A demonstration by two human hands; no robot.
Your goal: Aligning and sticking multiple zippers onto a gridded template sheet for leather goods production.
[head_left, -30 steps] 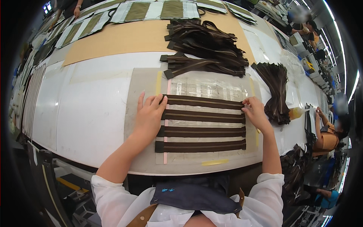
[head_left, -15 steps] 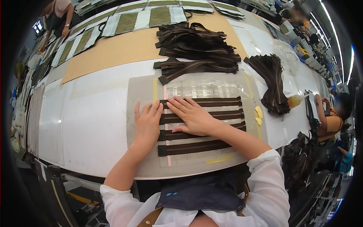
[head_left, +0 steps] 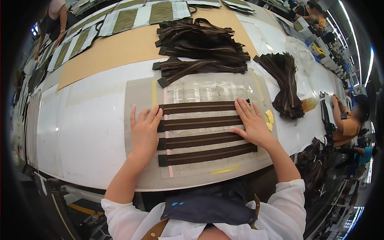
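Observation:
Several dark brown zippers lie side by side on a grey board point(head_left: 192, 176), running left to right. My left hand point(head_left: 145, 130) rests flat with fingers spread at the left end of the top zipper point(head_left: 200, 107), its fingertips on the dark end tab. On the right end of that same zipper my right hand point(head_left: 253, 123) presses down, fingers stretched out and thumb spread over the second zipper point(head_left: 204, 123). Below lie a third zipper point(head_left: 200, 141) and the bottom zipper point(head_left: 208, 155), their left tabs near a pink tape strip point(head_left: 171, 171). Neither hand grips anything.
A loose pile of brown zippers point(head_left: 200, 40) lies beyond the board, with another bundle point(head_left: 286, 86) to the right. Beside that stands a bottle of yellowish liquid point(head_left: 309, 105). Green-and-white panels point(head_left: 120, 20) line the far side. A person in orange point(head_left: 347, 128) works at the right.
My right hand has slid rightward along the top zipper from near its left end to its right end. My left hand stays at the left tabs. The whole view has shifted slightly.

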